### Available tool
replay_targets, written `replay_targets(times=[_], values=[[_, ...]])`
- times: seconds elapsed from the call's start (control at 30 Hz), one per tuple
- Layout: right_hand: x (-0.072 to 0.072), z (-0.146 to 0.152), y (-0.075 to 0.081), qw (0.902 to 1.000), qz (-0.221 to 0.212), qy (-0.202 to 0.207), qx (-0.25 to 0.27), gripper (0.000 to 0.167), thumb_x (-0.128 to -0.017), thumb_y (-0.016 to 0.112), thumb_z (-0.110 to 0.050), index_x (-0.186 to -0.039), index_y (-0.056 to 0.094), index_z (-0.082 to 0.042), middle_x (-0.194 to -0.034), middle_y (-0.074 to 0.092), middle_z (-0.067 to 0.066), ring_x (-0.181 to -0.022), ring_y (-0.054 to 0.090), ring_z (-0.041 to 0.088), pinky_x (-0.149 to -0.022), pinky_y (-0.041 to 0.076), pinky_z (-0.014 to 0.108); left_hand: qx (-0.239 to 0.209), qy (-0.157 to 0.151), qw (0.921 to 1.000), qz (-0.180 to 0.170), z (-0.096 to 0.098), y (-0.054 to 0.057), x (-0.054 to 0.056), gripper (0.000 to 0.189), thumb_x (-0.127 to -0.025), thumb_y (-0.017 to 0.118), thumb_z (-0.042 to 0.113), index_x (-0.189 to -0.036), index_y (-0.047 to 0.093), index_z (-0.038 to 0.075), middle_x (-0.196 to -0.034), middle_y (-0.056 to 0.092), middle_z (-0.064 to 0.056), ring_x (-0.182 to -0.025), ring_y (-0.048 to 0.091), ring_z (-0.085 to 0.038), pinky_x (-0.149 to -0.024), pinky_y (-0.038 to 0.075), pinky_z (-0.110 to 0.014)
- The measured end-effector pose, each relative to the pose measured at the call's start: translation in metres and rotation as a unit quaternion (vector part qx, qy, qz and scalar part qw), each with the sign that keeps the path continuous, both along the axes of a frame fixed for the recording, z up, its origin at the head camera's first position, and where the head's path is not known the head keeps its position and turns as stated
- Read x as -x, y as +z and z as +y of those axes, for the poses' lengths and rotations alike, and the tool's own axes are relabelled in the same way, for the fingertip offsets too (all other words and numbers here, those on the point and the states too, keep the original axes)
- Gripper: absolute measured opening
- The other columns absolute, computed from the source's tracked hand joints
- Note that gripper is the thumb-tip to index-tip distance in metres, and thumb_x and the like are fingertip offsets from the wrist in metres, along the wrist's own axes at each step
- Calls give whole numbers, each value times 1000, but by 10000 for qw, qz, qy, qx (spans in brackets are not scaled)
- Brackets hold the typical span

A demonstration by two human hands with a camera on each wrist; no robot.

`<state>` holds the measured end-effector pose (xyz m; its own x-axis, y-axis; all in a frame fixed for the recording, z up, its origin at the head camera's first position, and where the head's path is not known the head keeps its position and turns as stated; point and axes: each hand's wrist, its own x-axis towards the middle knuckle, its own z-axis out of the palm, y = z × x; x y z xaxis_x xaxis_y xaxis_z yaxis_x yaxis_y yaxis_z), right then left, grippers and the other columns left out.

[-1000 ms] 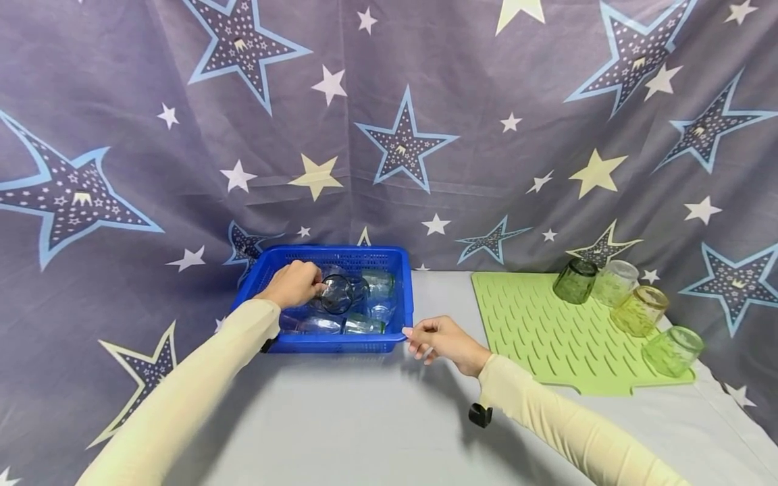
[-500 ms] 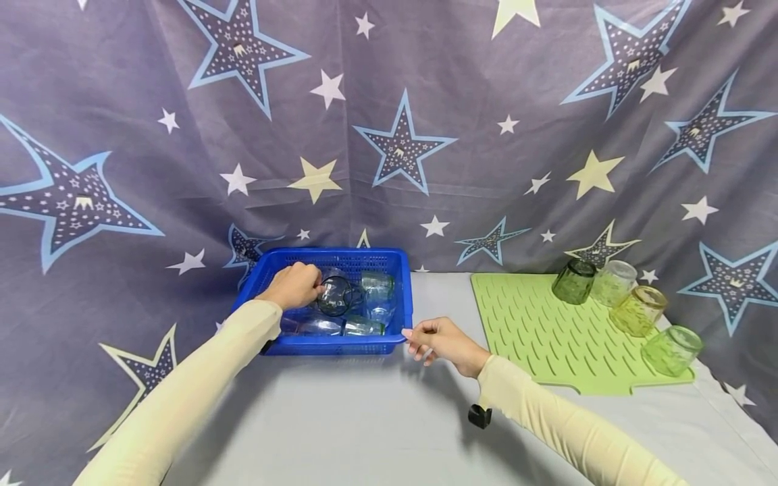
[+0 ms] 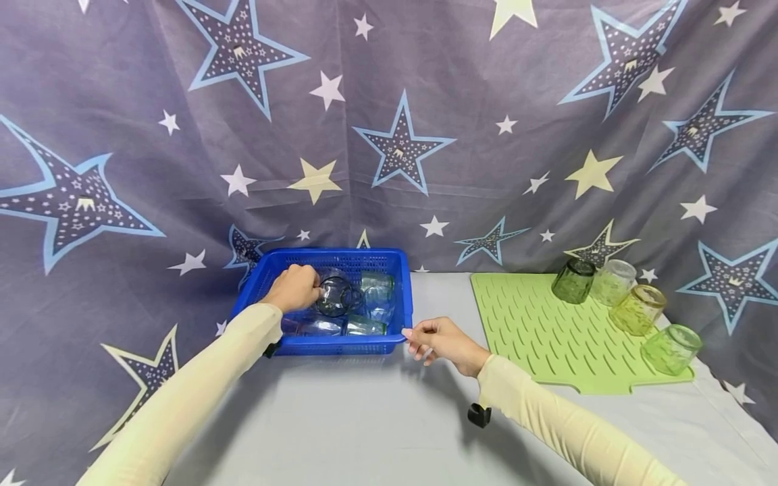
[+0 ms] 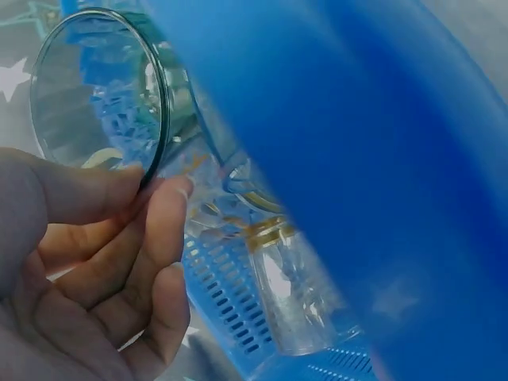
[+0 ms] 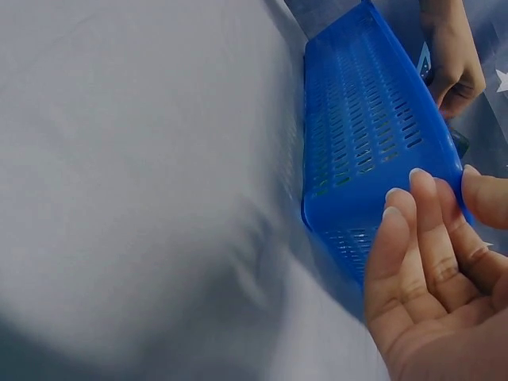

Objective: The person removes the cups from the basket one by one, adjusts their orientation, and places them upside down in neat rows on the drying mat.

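Note:
In the head view, a blue plastic basket (image 3: 340,340) holds several clear and tinted drinking glasses. My left hand (image 3: 293,289) reaches into its left side and pinches the rim of a dark-tinted glass (image 3: 331,298). The left wrist view shows thumb and fingers on the rim of that glass (image 4: 163,119), which lies tilted with its mouth towards the hand. At the basket's front right corner, my right hand (image 3: 446,343) pinches the rim between thumb and fingers. In the right wrist view, the fingers (image 5: 432,230) touch the outer wall below the rim.
A green drying mat (image 3: 529,331) lies to the right on the pale table (image 3: 340,418). Along its right side stand a dark green glass (image 3: 573,282), a clear glass (image 3: 614,283), a yellow glass (image 3: 638,312) and a light green glass (image 3: 671,351). A star-patterned cloth (image 3: 389,223) hangs behind.
The dark-tinted glass has shifted slightly left and turned a little in my left hand. My right hand stays on the basket's corner.

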<state>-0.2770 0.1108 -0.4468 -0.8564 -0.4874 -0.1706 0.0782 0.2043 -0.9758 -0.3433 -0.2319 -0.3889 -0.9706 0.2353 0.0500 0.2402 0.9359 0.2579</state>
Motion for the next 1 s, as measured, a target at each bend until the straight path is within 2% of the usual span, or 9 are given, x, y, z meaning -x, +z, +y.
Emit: replay_targets(times=[0.1, 0.2, 0.33, 0.43, 0.53, 0.7, 0.83, 1.0], values=[[-1, 0, 1, 10000, -2, -17, -25, 30, -101, 68, -32, -98, 72, -3, -97, 70, 24, -75, 65, 21, -72, 58, 41, -226, 165, 9996, 0, -3, 0, -2, 27, -99, 66, 17, -75, 71, 8, -63, 59, -3, -55, 49, -20, -56, 41, -37], [-1, 0, 1, 10000, -1, -16, -41, 30, -101, 68, -31, -98, 72, -2, -97, 70, 24, -76, 66, 21, -74, 58, 44, -439, 377, 9983, -1, -5, -1, -5, 31, -101, 66, 19, -71, 68, 9, -63, 62, -2, -55, 52, -20, -57, 41, -36], [-1, 0, 0, 10000, 11, -2, -55, 31, -101, 69, -32, -98, 72, -2, -97, 71, 23, -77, 66, 23, -76, 58, 48, -1076, 662, 9918, -194, -8, -2, -10, 30, -102, 65, 17, -74, 70, 7, -69, 70, -4, -61, 64, -18, -59, 49, -35], [-1, 0, 0, 10000, 12, -4, -65, 31, -100, 69, -33, -98, 72, -2, -98, 70, 25, -77, 66, 23, -76, 58, 48, -1795, 782, 9796, -451, -12, -1, -12, 24, -102, 65, 14, -84, 73, 1, -76, 73, -8, -69, 71, -24, -65, 57, -39], [-2, 0, 1, 10000, 11, -12, -75, 31, -101, 69, -33, -98, 72, -2, -98, 70, 25, -76, 66, 22, -76, 58, 48, -2426, 818, 9644, -664, -16, 1, -14, 23, -102, 66, 14, -88, 74, -1, -80, 73, -10, -77, 73, -32, -72, 60, -44], [-3, 1, 2, 9999, 2, -36, -119, 32, -100, 69, -34, -99, 72, -2, -98, 70, 24, -76, 66, 21, -77, 58, 49, -3078, 793, 9426, -1019, -17, 2, -17, 21, -103, 65, 15, -97, 75, -2, -87, 74, -12, -88, 71, -40, -81, 59, -48], [-4, 1, 3, 9998, 17, -90, -169, 33, -100, 70, -35, -99, 72, -2, -99, 70, 25, -76, 66, 22, -76, 58, 47, -3495, 764, 9248, -1295, -16, -1, -19, 21, -104, 64, 15, -102, 75, -2, -88, 74, -14, -87, 70, -39, -78, 57, -45], [-4, -2, 3, 9996, -9, -210, -181, 33, -98, 72, -36, -97, 72, -3, -97, 71, 21, -79, 66, 24, -73, 58, 41, -3886, 717, 9062, -1504, -14, -4, -20, 20, -103, 65, 15, -104, 74, -3, -84, 73, -12, -76, 67, -28, -69, 54, -37]])
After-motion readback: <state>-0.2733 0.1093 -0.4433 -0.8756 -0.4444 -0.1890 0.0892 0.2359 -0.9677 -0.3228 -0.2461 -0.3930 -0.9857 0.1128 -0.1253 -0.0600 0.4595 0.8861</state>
